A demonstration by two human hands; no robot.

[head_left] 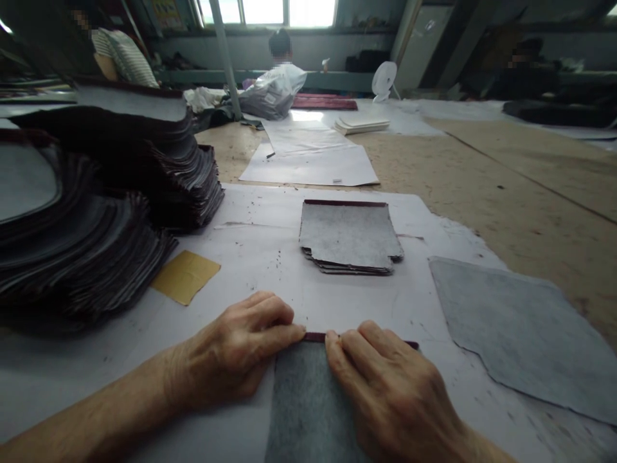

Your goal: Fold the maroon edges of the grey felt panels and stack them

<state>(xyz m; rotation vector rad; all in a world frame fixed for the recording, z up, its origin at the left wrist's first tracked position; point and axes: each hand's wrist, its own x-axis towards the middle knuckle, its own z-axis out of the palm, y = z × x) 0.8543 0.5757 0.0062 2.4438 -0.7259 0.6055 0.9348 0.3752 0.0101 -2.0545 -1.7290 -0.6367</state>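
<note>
A grey-backed fabric panel point(308, 405) lies on the white sheet before me, a dark red strip folded over along its far edge. My left hand point(241, 344) is closed at the left end of that fold, its thumb and finger pressed on the edge. Over the right part of the fold, my right hand point(390, 379) is closed with its fingers bent down on the strip, hiding much of the panel. Beyond my hands sits a small stack of similar grey panels point(349, 231) with dark red far edges.
Tall piles of dark panels point(72, 244) stand at the left, with a tan square card point(187, 276) beside them. A larger grey piece point(525, 328) lies at the right. Farther back are white sheets point(318, 161), a white fan point(384, 80) and several people.
</note>
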